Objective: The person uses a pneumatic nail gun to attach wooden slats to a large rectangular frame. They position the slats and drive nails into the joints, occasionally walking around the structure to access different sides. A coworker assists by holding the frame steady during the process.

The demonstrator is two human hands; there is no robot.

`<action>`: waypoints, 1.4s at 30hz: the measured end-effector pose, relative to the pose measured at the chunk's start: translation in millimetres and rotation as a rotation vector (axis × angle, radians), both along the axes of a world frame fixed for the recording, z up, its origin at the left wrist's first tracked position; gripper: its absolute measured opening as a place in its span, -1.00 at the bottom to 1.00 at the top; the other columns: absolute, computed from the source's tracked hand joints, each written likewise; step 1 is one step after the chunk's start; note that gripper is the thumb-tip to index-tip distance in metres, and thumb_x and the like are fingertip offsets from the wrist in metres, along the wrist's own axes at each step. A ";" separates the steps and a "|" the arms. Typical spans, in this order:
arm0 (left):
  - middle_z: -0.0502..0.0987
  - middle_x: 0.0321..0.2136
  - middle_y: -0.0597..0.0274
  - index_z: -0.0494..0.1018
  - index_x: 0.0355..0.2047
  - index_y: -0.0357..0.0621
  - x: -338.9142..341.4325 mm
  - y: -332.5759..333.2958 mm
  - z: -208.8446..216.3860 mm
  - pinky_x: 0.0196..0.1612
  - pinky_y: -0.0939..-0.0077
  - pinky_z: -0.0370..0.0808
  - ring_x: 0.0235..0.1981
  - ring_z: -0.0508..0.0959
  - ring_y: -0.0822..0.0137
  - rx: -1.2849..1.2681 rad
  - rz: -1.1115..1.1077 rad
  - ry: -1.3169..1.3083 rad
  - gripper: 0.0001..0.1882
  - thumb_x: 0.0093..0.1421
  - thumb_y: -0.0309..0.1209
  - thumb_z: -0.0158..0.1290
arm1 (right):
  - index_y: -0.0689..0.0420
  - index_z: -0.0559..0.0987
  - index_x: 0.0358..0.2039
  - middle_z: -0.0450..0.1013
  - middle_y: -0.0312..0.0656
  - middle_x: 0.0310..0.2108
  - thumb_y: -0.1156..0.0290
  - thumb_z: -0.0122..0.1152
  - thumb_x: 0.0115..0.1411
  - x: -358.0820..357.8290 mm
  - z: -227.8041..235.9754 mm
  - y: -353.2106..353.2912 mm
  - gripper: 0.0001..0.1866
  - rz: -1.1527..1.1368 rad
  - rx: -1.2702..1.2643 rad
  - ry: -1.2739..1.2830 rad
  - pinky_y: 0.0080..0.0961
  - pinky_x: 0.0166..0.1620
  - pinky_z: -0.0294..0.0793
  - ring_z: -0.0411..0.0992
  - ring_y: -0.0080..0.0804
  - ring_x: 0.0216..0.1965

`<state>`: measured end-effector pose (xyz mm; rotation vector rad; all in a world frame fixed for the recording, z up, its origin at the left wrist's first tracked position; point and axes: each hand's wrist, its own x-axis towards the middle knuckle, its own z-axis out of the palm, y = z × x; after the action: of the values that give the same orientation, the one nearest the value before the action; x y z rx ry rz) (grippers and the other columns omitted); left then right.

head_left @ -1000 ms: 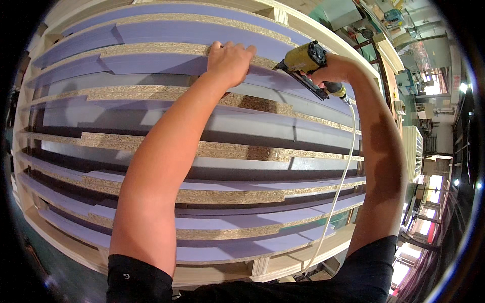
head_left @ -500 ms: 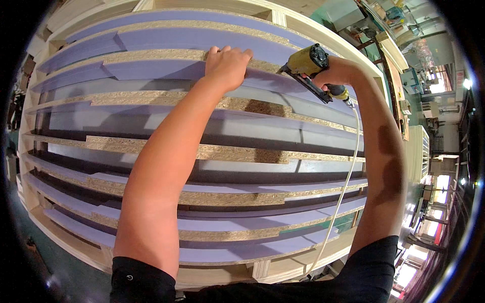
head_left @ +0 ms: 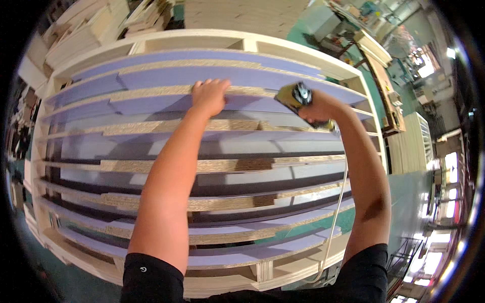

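My left hand is closed over the upper edge of a chipboard slat with a lilac face, one of several set on edge in rows. In my right hand is a yellow and black pneumatic nail gun, gripped by its handle. Its front end points left, close to the same slat, to the right of my left hand. Motion blurs the gun, and I cannot tell whether its tip touches the wood. A pale air hose runs from the gun's handle down toward me.
A pale wooden frame surrounds the rows of slats. Stacked boards stand at the far left. On the right are a long workbench and a pile of panels, with green floor beside them.
The view has tilted up, so more of the frame's far side shows. The nail gun has shifted left and turned, nearer my left hand. My left hand still grips the slat.
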<state>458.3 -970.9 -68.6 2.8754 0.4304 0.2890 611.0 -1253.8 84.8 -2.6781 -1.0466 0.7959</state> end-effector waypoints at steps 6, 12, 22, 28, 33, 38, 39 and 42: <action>0.56 0.12 0.23 0.43 0.17 0.14 4.9 -2.4 -13.4 0.19 -0.06 0.32 0.19 0.49 0.07 0.049 -0.012 0.015 -0.45 0.18 -0.17 0.29 | 0.22 0.63 -0.17 0.62 -0.13 -0.40 0.39 0.51 0.02 -146.2 69.3 -275.1 -0.63 -0.316 0.163 -0.090 -0.30 -0.20 0.57 0.56 -0.31 -0.38; 0.26 0.38 0.09 0.27 0.34 0.15 -8.2 -30.3 7.1 0.38 -0.13 0.16 0.38 0.26 0.03 0.180 0.127 0.132 -0.25 0.15 -0.29 0.31 | 0.17 0.60 0.00 0.60 -0.29 -0.27 0.43 0.55 0.06 -370.0 77.7 -528.6 -0.52 -0.983 0.615 0.058 -0.33 -0.23 0.58 0.53 -0.45 -0.33; 0.42 -0.21 -0.04 0.45 -0.29 -0.22 -52.3 -347.0 35.9 -0.04 0.17 0.44 -0.14 0.47 -0.05 -0.296 -0.486 -0.358 -0.80 0.05 -0.68 0.02 | 0.17 0.49 -0.17 0.47 -0.20 -0.42 0.54 0.39 0.04 -576.6 -272.2 -767.0 -0.66 -2.133 0.865 -0.144 -0.24 -0.30 0.50 0.47 -0.27 -0.45; 0.52 -0.38 0.06 0.53 -0.32 -0.21 -167.8 -629.0 40.5 -0.27 0.28 0.50 -0.36 0.54 0.11 -0.640 -0.706 -0.044 -0.92 0.22 -0.47 0.18 | 0.19 0.47 0.10 0.54 -0.12 -0.06 0.27 0.32 0.16 -661.3 -450.6 -813.0 -0.48 -2.025 0.168 0.268 -0.23 -0.01 0.47 0.53 -0.21 -0.07; 0.60 -0.34 0.16 0.61 -0.22 -0.22 -203.4 -847.8 10.5 -0.23 0.41 0.58 -0.36 0.62 0.32 -1.009 -0.841 0.296 -0.81 0.22 -0.39 0.28 | 0.25 0.60 -0.12 0.56 -0.08 -0.20 0.39 0.32 0.22 -709.9 -515.8 -869.0 -0.73 -2.097 0.418 0.935 -0.18 -0.10 0.50 0.53 -0.17 -0.17; 0.63 -0.25 0.04 0.58 -0.13 -0.20 -124.4 -983.9 -26.2 -0.12 0.28 0.58 -0.22 0.65 0.08 -0.849 -1.410 0.695 -0.71 0.28 -0.26 0.24 | 0.23 0.61 -0.18 0.56 -0.09 -0.27 0.37 0.29 0.25 -731.2 -498.0 -929.7 -0.79 -2.102 0.893 0.663 -0.13 -0.15 0.52 0.54 -0.16 -0.25; 0.62 -0.23 0.03 0.56 -0.10 -0.19 -107.0 -1009.8 -33.4 -0.11 0.25 0.58 -0.20 0.65 0.05 -0.782 -1.482 0.743 -0.69 0.28 -0.24 0.23 | 0.22 0.61 -0.18 0.56 -0.09 -0.27 0.37 0.29 0.25 -716.3 -491.0 -945.5 -0.79 -2.163 0.844 0.677 -0.13 -0.15 0.52 0.54 -0.16 -0.25; 0.59 -0.15 -0.02 0.52 -0.03 -0.15 -45.2 -1108.1 -53.3 -0.04 0.13 0.55 -0.08 0.60 -0.06 -0.533 -1.716 0.776 -0.63 0.28 -0.18 0.18 | 0.22 0.60 -0.17 0.56 -0.11 -0.27 0.34 0.28 0.25 -649.3 -470.4 -998.1 -0.76 -2.322 0.768 0.671 -0.13 -0.14 0.52 0.54 -0.16 -0.25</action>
<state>413.1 -2079.0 -121.9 1.7477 -1.5129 -1.0056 -38.3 -2251.9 -385.7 -1.1166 1.4376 0.3128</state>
